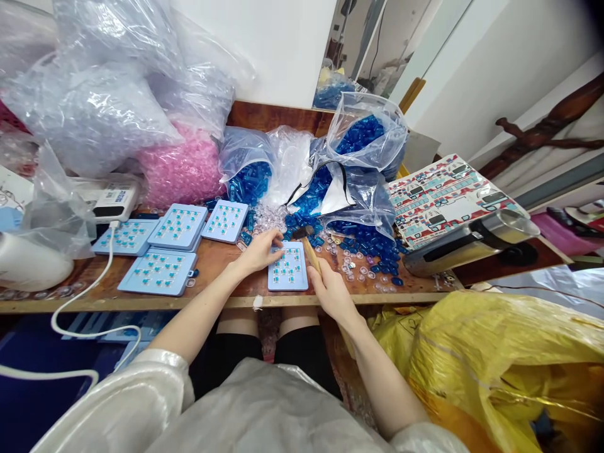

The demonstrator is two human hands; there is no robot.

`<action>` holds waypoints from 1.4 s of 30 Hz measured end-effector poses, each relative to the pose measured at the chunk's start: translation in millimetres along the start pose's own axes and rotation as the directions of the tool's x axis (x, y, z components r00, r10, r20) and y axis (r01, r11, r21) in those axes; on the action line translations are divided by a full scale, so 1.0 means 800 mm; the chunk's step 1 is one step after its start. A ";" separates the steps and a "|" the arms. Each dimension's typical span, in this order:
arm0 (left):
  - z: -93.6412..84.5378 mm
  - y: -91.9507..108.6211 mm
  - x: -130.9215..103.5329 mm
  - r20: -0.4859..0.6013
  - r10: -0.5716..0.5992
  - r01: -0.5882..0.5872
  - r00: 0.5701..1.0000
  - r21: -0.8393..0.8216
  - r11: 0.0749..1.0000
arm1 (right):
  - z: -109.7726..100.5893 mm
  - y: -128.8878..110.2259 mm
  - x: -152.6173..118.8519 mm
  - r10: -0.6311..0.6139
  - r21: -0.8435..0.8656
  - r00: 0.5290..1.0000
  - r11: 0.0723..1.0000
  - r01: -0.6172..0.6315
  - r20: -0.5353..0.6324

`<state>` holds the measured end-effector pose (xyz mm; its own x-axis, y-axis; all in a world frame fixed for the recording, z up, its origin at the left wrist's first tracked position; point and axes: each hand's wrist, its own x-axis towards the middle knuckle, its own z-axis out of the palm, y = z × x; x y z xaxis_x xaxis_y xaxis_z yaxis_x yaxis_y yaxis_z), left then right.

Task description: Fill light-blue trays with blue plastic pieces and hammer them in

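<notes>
My right hand [331, 290] is wrapped round the wooden handle of a hammer [312, 257], whose dark head lies just above the upper right corner of a light blue panel [289, 282]. That panel lies flat at the table's front edge and carries rows of small turquoise pieces. Over its upper left corner is my left hand [260, 251], thumb and forefinger apart, with nothing visible between them. Beyond both hands spread loose dark blue plastic pieces [377, 248] and a small pile of clear pieces [270, 217].
Similar panels [177, 226] lie on the left, near a white power bank [116, 201] with a cable. Bags of blue pieces [361, 135] and a pink-filled bag [182, 167] stand behind. A steel tumbler [453, 248] lies on the right, above a yellow sack [500, 352].
</notes>
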<state>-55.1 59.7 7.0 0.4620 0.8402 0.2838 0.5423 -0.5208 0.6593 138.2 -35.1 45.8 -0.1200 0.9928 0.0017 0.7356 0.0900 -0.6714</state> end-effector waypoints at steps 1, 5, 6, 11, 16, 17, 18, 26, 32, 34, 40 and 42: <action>0.000 -0.001 0.000 0.000 0.011 -0.011 1.000 0.006 1.000 | 0.000 0.000 -0.002 0.003 0.008 1.000 1.000 -0.003 -0.008; 0.000 -0.002 0.002 0.024 0.043 -0.044 0.999 0.042 0.998 | 0.006 0.003 -0.005 0.039 -0.077 0.995 0.997 -0.032 0.093; -0.001 -0.002 0.002 0.038 0.051 -0.053 0.998 0.046 0.998 | 0.007 0.003 -0.004 0.055 -0.098 0.992 0.994 -0.044 0.110; -0.005 -0.005 0.003 0.081 0.080 -0.085 0.993 0.048 0.995 | 0.001 0.003 -0.006 0.060 -0.016 0.998 0.998 -0.060 -0.005; -0.004 -0.004 0.002 0.079 0.081 -0.087 0.994 0.072 0.994 | 0.009 0.002 -0.004 0.046 -0.050 0.997 0.998 -0.043 0.056; -0.004 -0.003 0.001 0.083 0.079 -0.084 0.993 0.066 0.994 | 0.011 0.003 -0.003 0.061 -0.069 0.995 0.996 -0.055 0.079; -0.004 -0.002 0.000 0.087 0.078 -0.083 0.993 0.056 0.995 | 0.012 0.004 -0.002 0.072 -0.076 0.993 0.995 -0.065 0.091; -0.014 -0.012 0.021 -0.062 0.082 -0.070 0.995 0.168 0.983 | 0.004 0.016 -0.011 0.125 0.101 0.992 0.987 -0.124 -0.006; -0.003 -0.026 0.068 0.137 0.148 -0.187 0.979 0.345 0.920 | 0.007 0.020 -0.018 0.118 0.164 0.993 0.980 -0.114 -0.017; 0.000 -0.021 0.067 0.087 0.137 -0.158 0.987 0.322 0.933 | 0.005 0.021 -0.020 0.122 0.173 0.992 0.978 -0.115 -0.030; -0.005 0.008 0.031 0.086 0.172 -0.188 0.981 0.226 0.956 | 0.003 0.031 -0.024 0.156 0.238 0.987 0.961 -0.144 -0.032; -0.007 0.014 0.023 0.097 0.166 -0.184 0.981 0.211 0.960 | 0.004 0.033 -0.025 0.158 0.245 0.987 0.959 -0.144 -0.037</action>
<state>-44.1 69.9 23.5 0.6118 0.7233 0.3203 0.5837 -0.6861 0.4343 157.6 -52.6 25.7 0.0224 0.9968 -0.0768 0.5590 -0.0762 -0.8257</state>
